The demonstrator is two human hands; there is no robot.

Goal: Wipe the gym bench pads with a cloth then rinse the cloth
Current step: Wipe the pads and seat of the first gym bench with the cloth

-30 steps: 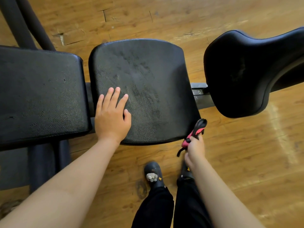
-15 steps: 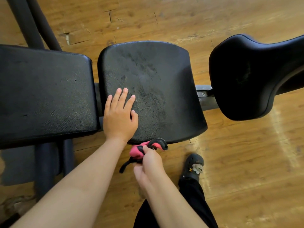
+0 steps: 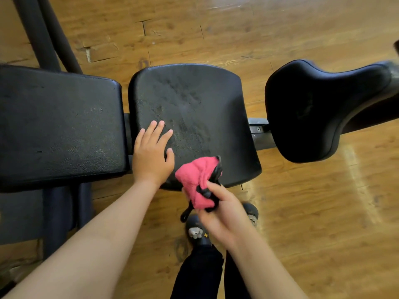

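Note:
A black middle bench pad (image 3: 194, 108) lies in front of me, its surface dull with smudges. My left hand (image 3: 152, 156) rests flat on its near left corner, fingers straight. My right hand (image 3: 220, 214) grips a bunched pink cloth with black trim (image 3: 197, 182) at the pad's near edge; the cloth's top touches or overlaps that edge. A longer black pad (image 3: 58, 126) sits to the left and a curved black pad (image 3: 313, 108) to the right.
Wooden plank floor (image 3: 302, 212) surrounds the bench. A grey metal frame bar (image 3: 259, 130) joins the middle and right pads. Dark tubes (image 3: 43, 33) rise at the upper left. My feet in black shoes (image 3: 196, 231) stand just below the middle pad.
My right hand has brought the pink cloth from the pad's right corner leftward and up to its near edge, and more of the cloth shows. My left hand has stayed on the pad.

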